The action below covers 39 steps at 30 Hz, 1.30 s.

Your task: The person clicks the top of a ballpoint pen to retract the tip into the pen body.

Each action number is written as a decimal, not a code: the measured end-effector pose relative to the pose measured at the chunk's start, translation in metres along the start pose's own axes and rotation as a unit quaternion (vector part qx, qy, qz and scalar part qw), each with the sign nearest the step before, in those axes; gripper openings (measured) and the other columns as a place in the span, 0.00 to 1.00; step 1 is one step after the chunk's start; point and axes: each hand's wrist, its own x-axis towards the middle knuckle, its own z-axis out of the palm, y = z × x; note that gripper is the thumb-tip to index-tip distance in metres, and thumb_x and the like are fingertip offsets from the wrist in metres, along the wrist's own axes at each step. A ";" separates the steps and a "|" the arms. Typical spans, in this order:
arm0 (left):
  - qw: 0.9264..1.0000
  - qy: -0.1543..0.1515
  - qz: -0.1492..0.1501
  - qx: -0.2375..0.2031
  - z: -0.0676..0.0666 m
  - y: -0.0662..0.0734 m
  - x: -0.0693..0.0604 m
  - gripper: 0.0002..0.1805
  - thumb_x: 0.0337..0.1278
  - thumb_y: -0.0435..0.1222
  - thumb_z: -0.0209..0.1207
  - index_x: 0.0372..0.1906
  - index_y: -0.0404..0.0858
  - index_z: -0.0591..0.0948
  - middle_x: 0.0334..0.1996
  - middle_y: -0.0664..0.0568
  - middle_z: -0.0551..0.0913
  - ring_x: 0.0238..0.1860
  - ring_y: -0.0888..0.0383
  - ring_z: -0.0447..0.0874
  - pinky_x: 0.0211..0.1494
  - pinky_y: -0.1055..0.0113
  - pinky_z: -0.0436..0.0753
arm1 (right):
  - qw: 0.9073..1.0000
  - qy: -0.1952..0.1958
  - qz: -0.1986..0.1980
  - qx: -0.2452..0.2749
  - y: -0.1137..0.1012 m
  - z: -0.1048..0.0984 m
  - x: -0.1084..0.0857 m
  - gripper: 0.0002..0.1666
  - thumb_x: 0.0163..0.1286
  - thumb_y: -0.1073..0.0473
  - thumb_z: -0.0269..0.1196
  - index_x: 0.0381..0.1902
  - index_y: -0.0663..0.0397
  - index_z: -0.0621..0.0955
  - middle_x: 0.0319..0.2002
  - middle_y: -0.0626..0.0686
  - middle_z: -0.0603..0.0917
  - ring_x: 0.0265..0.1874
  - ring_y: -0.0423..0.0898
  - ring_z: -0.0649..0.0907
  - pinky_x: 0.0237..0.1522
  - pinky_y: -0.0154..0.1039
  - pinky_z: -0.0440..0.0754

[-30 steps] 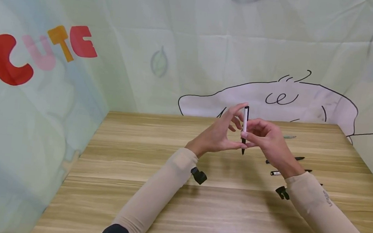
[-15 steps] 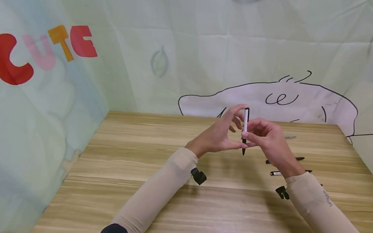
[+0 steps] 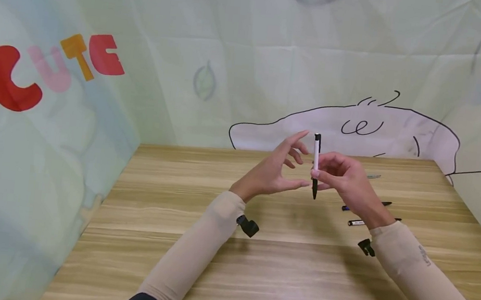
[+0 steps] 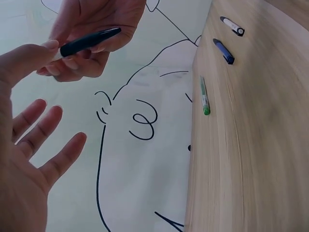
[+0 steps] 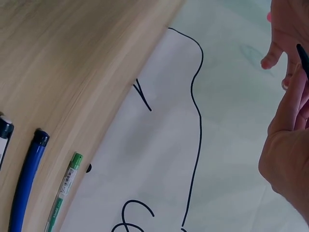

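White-and-black clip pen (image 3: 316,155) is up off the wooden tabletop (image 3: 280,274), near vertical, black tip down, black clip at the top. Right hand (image 3: 347,180) pinches it mid-barrel (fingers hide part of it). Left hand (image 3: 266,171) just beside, fingers spread, gripping nothing; can't tell if its thumb touches. On the tabletop, off right: slim green-ended pen (image 5: 63,191), blue pen (image 5: 27,181), black-ended white pen (image 4: 232,26). Right hand and sleeve (image 3: 424,278) partly block them in the head view. Cartoon-printed cloth (image 3: 248,68) behind.

white-and-black pen (image 3: 316,157), blue pen (image 5: 29,179), green pen (image 5: 66,183), beige sleeves (image 3: 194,247), brown streaked wood-grain desk (image 3: 228,274), pale green backdrop (image 3: 252,74) with black line drawing (image 3: 362,128)
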 end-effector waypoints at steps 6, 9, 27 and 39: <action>1.000 0.011 0.000 0.030 -0.012 -0.004 -0.015 0.53 0.53 0.37 0.75 0.79 0.42 0.55 0.57 0.48 0.74 0.52 0.57 0.78 0.54 0.64 0.85 | 1.000 0.011 0.006 -0.003 0.001 -0.003 0.000 0.16 0.69 0.59 0.69 0.50 0.61 0.80 0.40 0.50 0.85 0.39 0.44 0.85 0.39 0.44 0.90; 0.999 0.018 -0.006 0.041 -0.018 -0.005 -0.024 0.50 0.54 0.37 0.74 0.79 0.44 0.58 0.57 0.49 0.74 0.54 0.56 0.78 0.54 0.64 0.84 | 1.000 0.018 0.007 -0.009 0.001 -0.005 -0.001 0.18 0.69 0.58 0.70 0.50 0.63 0.80 0.40 0.49 0.85 0.39 0.44 0.85 0.39 0.43 0.90; 0.996 0.032 -0.041 0.069 -0.045 -0.010 -0.073 0.44 0.56 0.39 0.73 0.75 0.49 0.65 0.56 0.54 0.76 0.54 0.53 0.80 0.55 0.62 0.84 | 0.999 0.025 0.018 -0.023 0.006 -0.016 -0.004 0.17 0.69 0.59 0.70 0.50 0.61 0.81 0.41 0.51 0.86 0.41 0.46 0.87 0.40 0.42 0.90; 0.995 0.056 -0.063 0.049 -0.061 -0.010 -0.104 0.41 0.53 0.35 0.74 0.73 0.46 0.69 0.56 0.51 0.77 0.53 0.50 0.80 0.53 0.53 0.86 | 0.999 0.021 0.020 -0.025 0.012 -0.025 -0.007 0.16 0.69 0.61 0.69 0.53 0.57 0.81 0.42 0.50 0.86 0.41 0.45 0.87 0.40 0.42 0.90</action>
